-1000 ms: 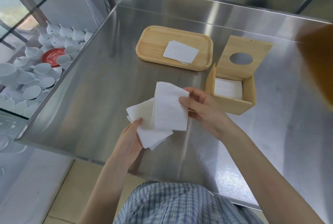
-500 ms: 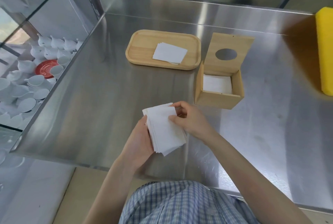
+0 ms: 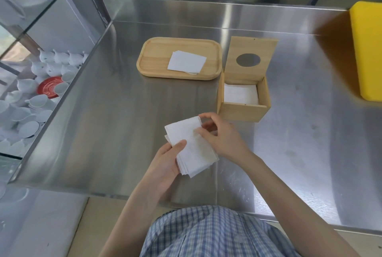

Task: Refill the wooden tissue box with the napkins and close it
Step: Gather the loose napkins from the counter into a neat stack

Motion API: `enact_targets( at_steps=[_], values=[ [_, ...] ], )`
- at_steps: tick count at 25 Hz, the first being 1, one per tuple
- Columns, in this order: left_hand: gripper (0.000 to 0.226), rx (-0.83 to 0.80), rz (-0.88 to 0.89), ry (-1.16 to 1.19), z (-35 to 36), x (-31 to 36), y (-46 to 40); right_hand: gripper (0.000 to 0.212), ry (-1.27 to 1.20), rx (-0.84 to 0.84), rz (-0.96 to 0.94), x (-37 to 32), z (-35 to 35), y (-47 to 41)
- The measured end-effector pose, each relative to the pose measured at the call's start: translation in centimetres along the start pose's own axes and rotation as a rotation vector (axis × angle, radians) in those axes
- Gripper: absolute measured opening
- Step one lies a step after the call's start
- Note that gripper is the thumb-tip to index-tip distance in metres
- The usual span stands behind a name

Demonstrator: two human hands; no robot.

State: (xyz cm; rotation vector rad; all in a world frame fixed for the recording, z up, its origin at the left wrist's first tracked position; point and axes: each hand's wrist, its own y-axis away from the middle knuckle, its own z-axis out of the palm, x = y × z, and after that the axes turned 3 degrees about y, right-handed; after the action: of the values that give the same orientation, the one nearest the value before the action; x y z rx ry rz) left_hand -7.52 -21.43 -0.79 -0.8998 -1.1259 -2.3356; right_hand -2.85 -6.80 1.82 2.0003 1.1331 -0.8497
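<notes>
A brushed stainless-steel counter [image 3: 124, 132] fills the view, smooth and reflective, with a raised back edge. On it, to the far right, lies a yellow block [image 3: 367, 50], partly out of frame. A shallow wooden tray [image 3: 153, 56] with rounded corners sits further back, a few loose white napkins [image 3: 187, 62] lying on it. Just beside the tray stands the wooden tissue box [image 3: 241, 112] — square, pale, rigid, its hinged lid [image 3: 251, 50] tipped upright with a round dispensing hole, and white napkins already lying flat inside.

Nearer the counter edge, the left hand [image 3: 167, 165] cradles a stack of napkins [image 3: 193, 149] from below, thumb pressed on top; the right hand [image 3: 219, 136] pinches the stack's far corner between fingertips. Both hands are closed on it.

The stack looks light, soft and floppy, its sheets fanned slightly at the lower edge — likely to slip apart or crumple. Holding it by opposite edges, squared up, should suit lowering it flat into the box.
</notes>
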Motion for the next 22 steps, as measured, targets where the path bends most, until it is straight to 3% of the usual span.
enact_targets(
  at_steps=[4, 7, 10, 17, 22],
  values=[
    [0.024, -0.013, 0.051, 0.050, 1.1, 0.5, -0.3, 0.051, -0.261, -0.031, 0.205, 1.6, -0.9, 1.1],
    [0.028, -0.034, 0.088, 0.068, 2.5, 0.6, -0.4, 0.043, -0.414, -0.165, 0.307, 2.7, -0.9, 2.2],
    [0.027, -0.040, 0.110, 0.075, 3.6, 0.5, -0.4, 0.037, -0.485, -0.104, 0.324, 3.0, -1.2, 2.8],
    [0.020, -0.014, 0.148, -0.014, 4.4, 0.8, -0.8, 0.024, -0.467, 0.002, 0.297, 3.1, -4.7, 3.3],
    [0.019, 0.053, 0.160, -0.282, 5.5, 1.3, -1.9, 0.028, -0.303, 0.098, 0.239, 3.4, -7.5, 2.9]
  ],
)
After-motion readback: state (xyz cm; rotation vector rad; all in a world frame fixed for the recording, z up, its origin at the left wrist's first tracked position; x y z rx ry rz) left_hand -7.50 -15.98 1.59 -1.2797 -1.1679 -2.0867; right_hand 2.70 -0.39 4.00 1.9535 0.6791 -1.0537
